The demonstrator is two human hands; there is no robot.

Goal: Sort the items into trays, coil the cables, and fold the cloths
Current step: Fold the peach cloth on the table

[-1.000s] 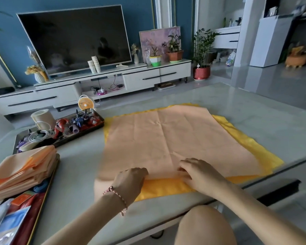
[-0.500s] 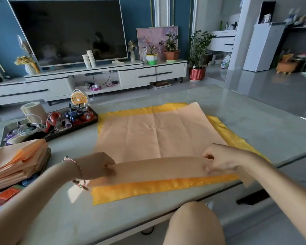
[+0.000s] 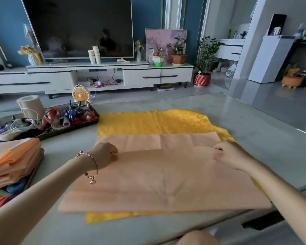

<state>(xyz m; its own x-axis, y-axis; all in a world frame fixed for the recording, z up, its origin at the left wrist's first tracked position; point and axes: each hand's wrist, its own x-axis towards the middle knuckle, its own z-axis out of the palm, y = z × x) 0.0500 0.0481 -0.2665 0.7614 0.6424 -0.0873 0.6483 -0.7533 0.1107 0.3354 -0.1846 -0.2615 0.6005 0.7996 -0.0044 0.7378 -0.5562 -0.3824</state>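
A peach cloth lies on a yellow cloth in the middle of the grey table. The peach cloth's near half is doubled over toward the far side, with its folded-over edge held across the middle. My left hand pinches that edge at its left end. My right hand pinches the same edge at its right end. A strip of the peach cloth's lower layer shows beyond the held edge, and the yellow cloth's far part is uncovered.
A stack of folded peach cloths fills a tray at the left edge. Behind it a dark tray holds toys, a coiled white cable and a tape roll. The table's near edge runs just below the cloths.
Both hands moved apart along the peach cloth's near edge, lifted it and carried it away from me. The cloth now lies doubled over, and the yellow cloth's far part is exposed.
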